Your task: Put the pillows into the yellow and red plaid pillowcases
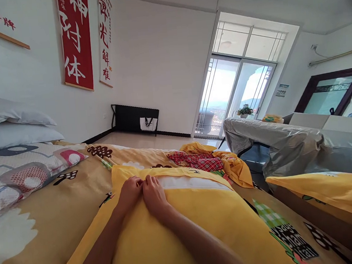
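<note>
Head view: left fingers [135, 182] and right fingers [151, 180] curl on the yellow pillow [213, 211], grip unclear.

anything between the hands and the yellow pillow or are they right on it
Nothing visible is in the way: the left hand and right hand both touch the yellow pillow, near its far edge. The red plaid cloth lies beyond it, not between.

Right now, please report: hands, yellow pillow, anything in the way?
Left hand, right hand: side by side on yellow pillow, grip unclear. Pillow lies on patterned bedding. Red plaid cloth beyond, clear of hands.
</note>
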`<state>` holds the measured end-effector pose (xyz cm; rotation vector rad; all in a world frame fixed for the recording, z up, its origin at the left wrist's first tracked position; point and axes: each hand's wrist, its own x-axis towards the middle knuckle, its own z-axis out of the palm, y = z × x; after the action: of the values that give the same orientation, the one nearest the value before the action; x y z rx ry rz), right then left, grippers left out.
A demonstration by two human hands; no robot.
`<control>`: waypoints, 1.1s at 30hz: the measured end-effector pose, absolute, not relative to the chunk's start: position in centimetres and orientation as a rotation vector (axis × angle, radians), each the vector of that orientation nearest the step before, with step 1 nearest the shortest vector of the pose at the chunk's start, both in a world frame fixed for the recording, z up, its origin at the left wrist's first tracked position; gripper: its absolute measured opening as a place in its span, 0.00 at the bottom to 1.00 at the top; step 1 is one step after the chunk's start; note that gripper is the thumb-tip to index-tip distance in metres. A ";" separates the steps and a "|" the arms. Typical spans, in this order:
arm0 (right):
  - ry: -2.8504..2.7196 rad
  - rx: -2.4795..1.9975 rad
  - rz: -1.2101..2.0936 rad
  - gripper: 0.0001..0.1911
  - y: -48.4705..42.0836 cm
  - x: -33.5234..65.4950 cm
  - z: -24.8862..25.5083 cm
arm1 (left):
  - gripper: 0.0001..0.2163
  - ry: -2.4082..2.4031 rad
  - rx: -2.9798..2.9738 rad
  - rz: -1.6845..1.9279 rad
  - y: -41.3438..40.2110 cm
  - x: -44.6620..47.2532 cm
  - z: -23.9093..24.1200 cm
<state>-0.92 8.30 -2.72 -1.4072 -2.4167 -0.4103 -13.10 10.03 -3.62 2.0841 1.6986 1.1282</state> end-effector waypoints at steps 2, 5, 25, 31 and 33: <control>-2.414 -1.397 -0.438 0.14 8.2 -0.9 -2.8 | 0.09 1.713 2.064 1.140 10.2 -13.0 -3.9; -2.425 -1.370 -0.450 0.14 8.2 -0.8 -2.7 | 0.08 1.745 2.046 1.169 10.4 -12.9 -4.3; -2.432 -1.529 -0.279 0.11 8.6 0.9 -0.8 | 0.10 1.672 2.144 1.213 10.7 -12.5 -4.8; -2.474 -1.541 -0.239 0.11 9.4 0.3 0.1 | 0.09 1.400 2.248 1.154 10.2 -14.5 -3.8; -2.476 -1.556 -0.228 0.11 9.4 -0.1 0.4 | 0.09 1.367 2.259 1.128 9.9 -15.0 -3.5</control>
<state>-0.11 9.42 0.39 -1.5556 -2.4763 -0.2276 -14.99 9.92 -3.45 2.2588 1.3674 1.1275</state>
